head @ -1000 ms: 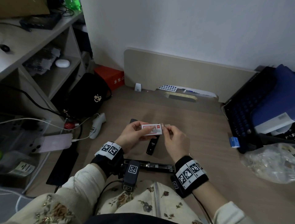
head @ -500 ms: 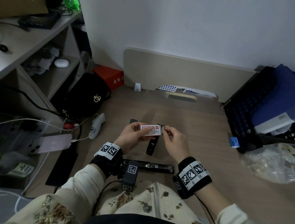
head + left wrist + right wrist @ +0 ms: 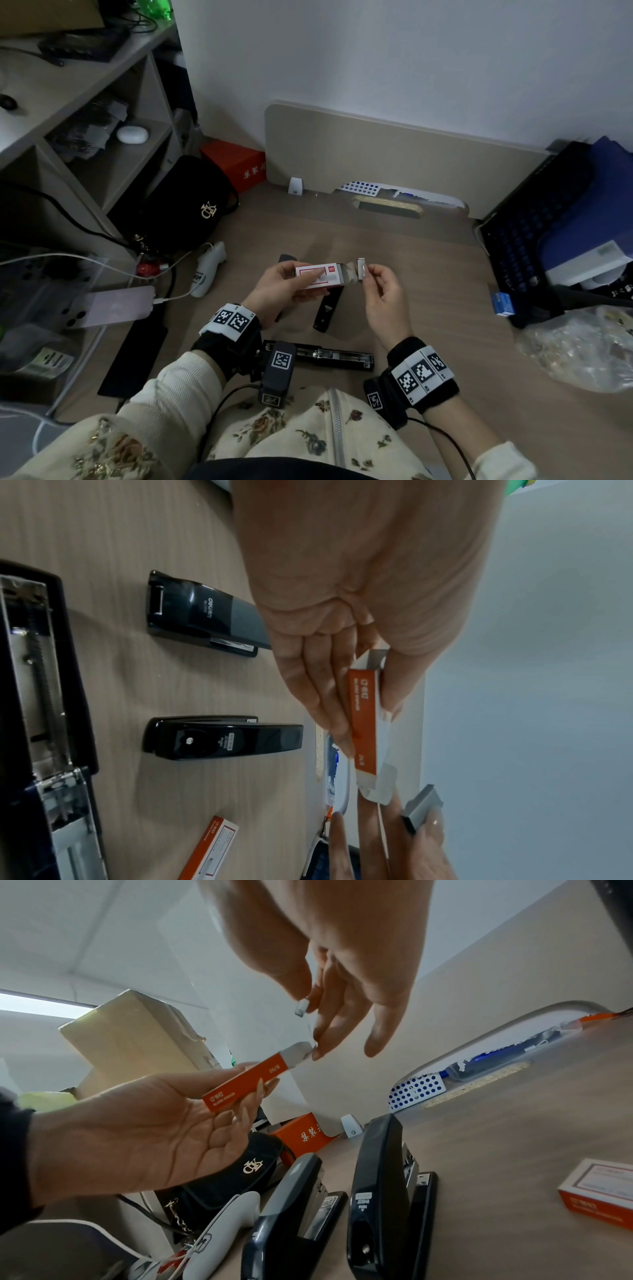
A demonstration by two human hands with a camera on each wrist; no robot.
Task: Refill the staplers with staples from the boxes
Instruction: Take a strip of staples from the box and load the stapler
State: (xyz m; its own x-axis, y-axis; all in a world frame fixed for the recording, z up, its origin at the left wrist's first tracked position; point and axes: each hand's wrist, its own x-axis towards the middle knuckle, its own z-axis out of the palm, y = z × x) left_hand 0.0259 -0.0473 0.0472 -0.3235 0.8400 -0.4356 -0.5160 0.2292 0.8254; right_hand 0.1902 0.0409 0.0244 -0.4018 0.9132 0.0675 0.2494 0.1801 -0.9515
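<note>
My left hand (image 3: 291, 286) grips a red and white staple box (image 3: 320, 274) above the desk, its right end flap open. Just right of that open end, my right hand (image 3: 371, 279) pinches a short silver strip of staples (image 3: 362, 268) between thumb and forefinger. The same box (image 3: 246, 1085) and strip (image 3: 302, 1007) show in the right wrist view. Two shut black staplers (image 3: 209, 615) (image 3: 222, 737) lie on the desk beneath my hands. A long stapler (image 3: 329, 356) lies opened flat near my body. A second staple box (image 3: 599, 1191) sits on the desk.
A keyboard (image 3: 524, 233) and a small blue box (image 3: 501, 303) lie at the right, with a clear plastic bag (image 3: 575, 349) in front. A black bag (image 3: 185, 202), a phone (image 3: 109, 308) and cables crowd the left. A low panel (image 3: 376, 150) stands at the back.
My right hand has drawn a strip of staples out of the box's right end and moved a little to the right. The left hand keeps the box where it was.
</note>
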